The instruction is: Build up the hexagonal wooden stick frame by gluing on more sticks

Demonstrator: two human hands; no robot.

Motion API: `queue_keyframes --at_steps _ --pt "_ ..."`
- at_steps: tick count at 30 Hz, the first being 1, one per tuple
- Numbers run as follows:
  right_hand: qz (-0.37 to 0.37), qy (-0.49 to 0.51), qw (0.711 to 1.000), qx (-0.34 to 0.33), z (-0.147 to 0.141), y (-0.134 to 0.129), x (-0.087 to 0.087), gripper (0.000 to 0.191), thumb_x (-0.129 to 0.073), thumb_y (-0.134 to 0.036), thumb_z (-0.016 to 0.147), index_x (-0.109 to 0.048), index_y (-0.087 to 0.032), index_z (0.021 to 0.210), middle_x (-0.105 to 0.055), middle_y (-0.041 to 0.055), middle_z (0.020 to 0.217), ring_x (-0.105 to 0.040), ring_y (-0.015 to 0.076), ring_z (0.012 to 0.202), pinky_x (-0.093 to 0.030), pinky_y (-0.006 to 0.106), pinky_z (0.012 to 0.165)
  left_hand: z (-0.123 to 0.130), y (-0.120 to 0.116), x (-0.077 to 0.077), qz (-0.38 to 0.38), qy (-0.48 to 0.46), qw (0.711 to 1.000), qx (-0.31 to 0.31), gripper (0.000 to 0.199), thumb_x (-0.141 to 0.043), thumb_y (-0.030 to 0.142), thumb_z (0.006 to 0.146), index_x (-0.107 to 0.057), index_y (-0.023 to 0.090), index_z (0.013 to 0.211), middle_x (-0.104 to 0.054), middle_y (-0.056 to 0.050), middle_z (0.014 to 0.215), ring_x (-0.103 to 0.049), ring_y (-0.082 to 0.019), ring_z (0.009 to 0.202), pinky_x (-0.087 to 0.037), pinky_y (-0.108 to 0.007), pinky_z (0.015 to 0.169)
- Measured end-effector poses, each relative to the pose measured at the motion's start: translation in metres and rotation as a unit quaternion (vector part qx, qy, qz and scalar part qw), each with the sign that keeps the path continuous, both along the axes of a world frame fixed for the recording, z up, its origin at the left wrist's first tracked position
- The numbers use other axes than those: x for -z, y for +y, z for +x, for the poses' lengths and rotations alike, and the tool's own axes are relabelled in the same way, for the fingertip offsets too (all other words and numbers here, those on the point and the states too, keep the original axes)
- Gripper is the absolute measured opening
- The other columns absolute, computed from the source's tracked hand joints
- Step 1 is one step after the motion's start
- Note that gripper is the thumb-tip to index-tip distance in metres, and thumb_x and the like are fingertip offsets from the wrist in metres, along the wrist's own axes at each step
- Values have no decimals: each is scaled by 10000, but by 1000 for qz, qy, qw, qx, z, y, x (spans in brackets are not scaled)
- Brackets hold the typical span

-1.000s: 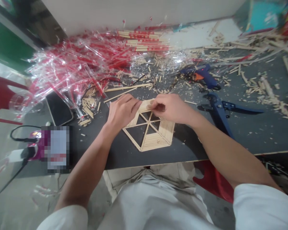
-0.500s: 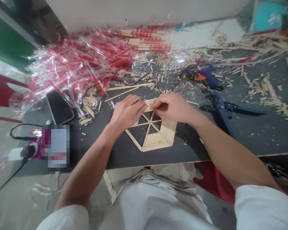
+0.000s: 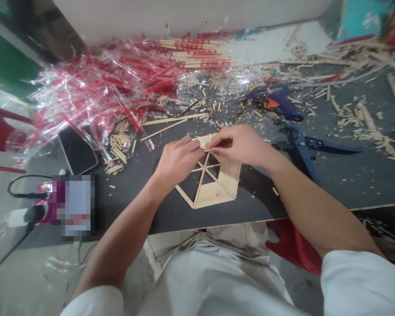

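A hexagonal frame of thin wooden sticks [image 3: 217, 193] lies on the dark table, with spokes meeting at its centre and rows of sticks filling several of its sections. My left hand [image 3: 181, 159] lies over its upper left part, fingers bent together at the far section. At the far edge my right hand [image 3: 238, 144] pinches with thumb and fingers; what lies between its fingertips is too small to make out. The two hands' fingertips are close together, a short stretch of sticks showing between them.
Blue cutters [image 3: 303, 149] and a blue glue gun [image 3: 283, 102] lie to the right. Red and clear wrappers [image 3: 98, 87] pile up at the back left, near a phone [image 3: 78, 150]. Cut stick pieces [image 3: 119, 147] are scattered about. A power adapter sits at the left edge.
My left hand has shifted slightly right and down over the frame, covering more of its left spokes. My right hand stays pinched at the far edge. The whole view has tilted a little.
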State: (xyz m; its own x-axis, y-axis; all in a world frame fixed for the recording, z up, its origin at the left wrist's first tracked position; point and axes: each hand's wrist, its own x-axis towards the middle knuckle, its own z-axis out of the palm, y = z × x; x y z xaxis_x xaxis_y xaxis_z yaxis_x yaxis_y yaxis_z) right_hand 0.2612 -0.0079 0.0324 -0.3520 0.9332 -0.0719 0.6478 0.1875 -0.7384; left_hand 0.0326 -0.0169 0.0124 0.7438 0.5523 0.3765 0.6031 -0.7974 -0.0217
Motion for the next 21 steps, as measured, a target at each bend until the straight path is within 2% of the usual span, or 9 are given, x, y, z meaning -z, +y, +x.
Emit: queue_keyframes --at_steps 6,15,21 --pt "-17 -42 998 36 -4 -4 -9 103 -719 -225 847 -816 -197 866 -803 41 834 -710 192 742 -520 345 775 -1 0 -2 14 6 1000 10 266 -561 200 1077 -757 179 899 -711 -17 827 -621 -185 758 -415 -352 584" --pt "-36 -59 994 90 -19 -13 -7 37 -701 -202 806 -728 -186 825 -751 48 779 -673 194 729 -487 327 721 1 -2 -2 -11 18 1000 -8 288 -534 197 1082 -754 184 897 -721 -28 846 -628 -187 786 -395 -350 593" --pt "-43 -72 991 108 -22 -16 -7 17 -723 -197 795 -707 -192 795 -725 31 739 -644 174 691 -470 313 704 2 -4 -7 0 28 1000 -2 305 -530 173 1078 -742 171 858 -718 -30 835 -624 -179 780 -379 -340 586"
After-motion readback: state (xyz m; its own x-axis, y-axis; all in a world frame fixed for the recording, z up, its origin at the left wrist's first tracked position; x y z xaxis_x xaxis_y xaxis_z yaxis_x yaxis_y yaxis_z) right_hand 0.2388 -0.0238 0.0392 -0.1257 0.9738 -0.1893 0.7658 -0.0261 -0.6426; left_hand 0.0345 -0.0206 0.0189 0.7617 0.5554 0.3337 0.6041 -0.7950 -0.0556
